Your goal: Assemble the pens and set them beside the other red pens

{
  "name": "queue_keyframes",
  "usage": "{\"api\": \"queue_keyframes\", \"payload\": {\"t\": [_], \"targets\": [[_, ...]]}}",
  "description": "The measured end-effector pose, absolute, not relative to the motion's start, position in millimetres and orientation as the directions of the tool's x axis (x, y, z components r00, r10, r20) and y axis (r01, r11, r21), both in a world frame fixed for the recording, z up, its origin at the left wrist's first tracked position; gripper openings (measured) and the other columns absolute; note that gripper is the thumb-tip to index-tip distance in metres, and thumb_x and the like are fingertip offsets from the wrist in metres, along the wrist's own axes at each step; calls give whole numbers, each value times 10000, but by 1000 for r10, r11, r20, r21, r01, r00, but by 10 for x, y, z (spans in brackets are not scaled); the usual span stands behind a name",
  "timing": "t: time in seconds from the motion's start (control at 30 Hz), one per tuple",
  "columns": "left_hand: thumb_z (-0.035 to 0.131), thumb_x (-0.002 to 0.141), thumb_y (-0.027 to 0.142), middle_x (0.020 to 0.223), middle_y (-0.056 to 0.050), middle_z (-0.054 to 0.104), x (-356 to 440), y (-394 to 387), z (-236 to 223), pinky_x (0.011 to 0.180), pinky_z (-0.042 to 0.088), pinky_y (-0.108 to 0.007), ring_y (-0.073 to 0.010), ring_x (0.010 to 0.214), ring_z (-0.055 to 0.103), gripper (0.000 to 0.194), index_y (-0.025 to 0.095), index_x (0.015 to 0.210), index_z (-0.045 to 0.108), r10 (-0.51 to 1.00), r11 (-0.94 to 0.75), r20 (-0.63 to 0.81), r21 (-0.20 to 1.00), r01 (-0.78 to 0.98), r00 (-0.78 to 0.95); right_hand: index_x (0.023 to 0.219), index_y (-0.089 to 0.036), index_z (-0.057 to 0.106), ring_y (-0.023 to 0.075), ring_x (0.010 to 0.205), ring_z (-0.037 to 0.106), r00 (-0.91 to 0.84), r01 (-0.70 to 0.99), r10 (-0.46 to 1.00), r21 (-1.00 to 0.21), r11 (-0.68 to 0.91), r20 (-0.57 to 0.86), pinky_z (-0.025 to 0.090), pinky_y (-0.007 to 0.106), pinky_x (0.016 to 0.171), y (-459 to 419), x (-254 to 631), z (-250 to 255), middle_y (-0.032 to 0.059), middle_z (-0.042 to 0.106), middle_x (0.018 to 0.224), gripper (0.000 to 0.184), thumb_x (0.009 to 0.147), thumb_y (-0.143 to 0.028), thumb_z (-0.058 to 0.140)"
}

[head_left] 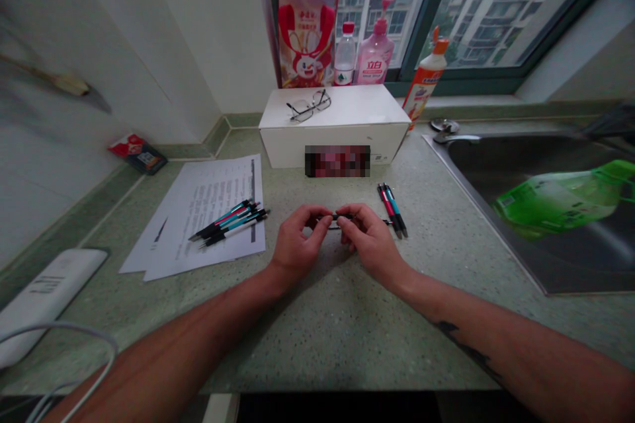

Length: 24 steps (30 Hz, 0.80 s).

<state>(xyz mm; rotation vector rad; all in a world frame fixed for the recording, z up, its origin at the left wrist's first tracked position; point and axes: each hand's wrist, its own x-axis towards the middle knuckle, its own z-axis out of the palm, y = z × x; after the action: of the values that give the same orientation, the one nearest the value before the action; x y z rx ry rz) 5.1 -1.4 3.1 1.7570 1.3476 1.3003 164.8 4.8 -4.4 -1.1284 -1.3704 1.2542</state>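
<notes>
"What to see in the hands?"

"A thin, dark stick (335, 217), long and narrow, maybe a pen. Pinched by the left hand (300, 241) with thumb and fingers. Pinched by the right hand (370, 238) too, the same way."

"Where?"

"Just over the counter (297, 344), in front of the white box (357, 106), between the paper (176, 218) and the two pens (391, 211)."

"Pointing which way?"

"Side to side, the long way from left hand to right hand. Hard to tell the tip end, with fingers over most of it. Also a thin bit (388, 222) past the right hand, near the two pens. No telling if part of the same stick."

"And the counter?"

"Hard and pale green, with little dark specks. On the left, flat white paper with print, and a loose bunch of pens (231, 221) on top, round and slim, black, blue and red."

"More?"

"Glasses (310, 107) with thin frames, on the box with flat sides. On the right, a shiny metal sink (570, 268), with a see-through green bottle (560, 201) in it, lying on its side."
</notes>
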Motion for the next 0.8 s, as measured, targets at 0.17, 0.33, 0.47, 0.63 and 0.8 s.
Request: {"api": "queue_keyframes", "payload": {"t": [0.17, 0.33, 0.47, 0.63, 0.8], "targets": [[610, 908, 278, 851, -37, 709, 50, -11, 19, 677, 514, -274, -149, 717, 633, 129, 177, 947, 681, 937, -333, 348, 865, 376, 27, 1001, -193, 611, 121, 588, 532, -158, 15, 986, -999, 49, 46, 406, 261, 509, 74, 1639, -68, -22, 581, 710, 267, 885, -433, 611], [608, 907, 274, 844, -30, 705, 49, -12, 26, 672, 508, -270, -142, 704, 628, 125, 176, 943, 678, 934, -343, 355, 868, 360, 33, 974, -195, 615, 116, 569, 518, -162, -3, 986, -1000, 28, 29, 391, 257, 480, 78, 1625, -68, -14, 587, 734, 309, 887, -491, 596], [616, 900, 268, 849, -34, 709, 50, -11, 27, 669, 505, -274, -144, 702, 627, 119, 176, 941, 680, 932, -346, 362, 862, 372, 27, 1005, -189, 614, 124, 589, 524, -156, 26, 987, -998, 51, 46, 402, 263, 494, 61, 1629, -45, -13, 579, 732, 309, 870, -467, 615], [612, 900, 270, 828, -25, 703, 48, -8, 28, 654, 498, -267, -140, 687, 622, 123, 173, 941, 675, 928, -353, 371, 859, 372, 24, 1028, -186, 605, 129, 619, 534, -146, 37, 987, -997, 66, 60, 421, 267, 513, 54, 1630, -33, 0, 591, 775, 291, 845, -410, 630], [613, 900, 269, 823, -22, 700, 41, -5, 21, 663, 495, -267, -138, 690, 622, 127, 171, 947, 679, 930, -346, 366, 860, 375, 19, 988, -192, 604, 130, 608, 534, -156, 26, 986, -998, 61, 56, 423, 269, 518, 64, 1622, -31, -7, 586, 743, 271, 849, -424, 621]]}}
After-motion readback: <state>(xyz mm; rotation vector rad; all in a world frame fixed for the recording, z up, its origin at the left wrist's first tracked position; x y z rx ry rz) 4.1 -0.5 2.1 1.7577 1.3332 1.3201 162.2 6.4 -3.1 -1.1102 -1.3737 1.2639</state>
